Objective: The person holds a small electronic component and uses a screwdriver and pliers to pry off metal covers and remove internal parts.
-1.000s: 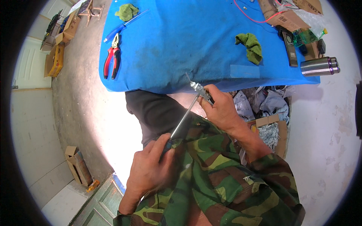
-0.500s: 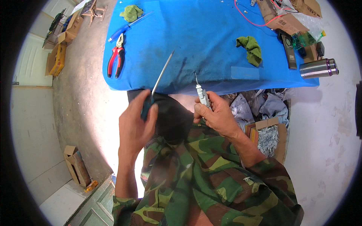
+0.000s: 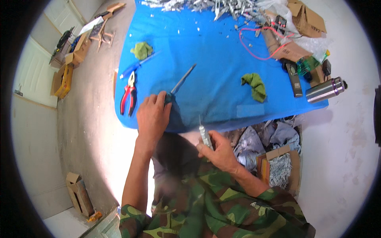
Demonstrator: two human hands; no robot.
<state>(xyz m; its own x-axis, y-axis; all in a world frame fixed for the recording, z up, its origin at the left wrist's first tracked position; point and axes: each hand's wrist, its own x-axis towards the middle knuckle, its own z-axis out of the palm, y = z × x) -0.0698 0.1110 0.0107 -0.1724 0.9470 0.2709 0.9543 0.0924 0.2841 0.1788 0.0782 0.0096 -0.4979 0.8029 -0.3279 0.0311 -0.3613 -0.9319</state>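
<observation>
My left hand (image 3: 152,116) rests low over the near left part of the blue-covered table (image 3: 206,51). Its fingers are around the dark teal handle of a screwdriver (image 3: 183,78), whose metal shaft points away and to the right. In front of my body, at the table's near edge, my right hand (image 3: 222,152) pinches a small whitish-grey part (image 3: 205,137) with a thin metal tip pointing up. Red-and-black pliers (image 3: 127,97) lie to the left of my left hand. Just beyond them lies a blue-handled screwdriver (image 3: 133,69).
Green cloths (image 3: 254,86) lie on the table's right and far left. Many grey parts (image 3: 234,8) are heaped at the far edge. A pink cord (image 3: 248,48), cardboard boxes and a steel flask (image 3: 325,90) line the right side. Below stands a box of grey pieces (image 3: 280,170).
My left hand has lowered the screwdriver onto or close to the table. My right hand still holds the whitish-grey part. The view has tilted up, showing the far heap.
</observation>
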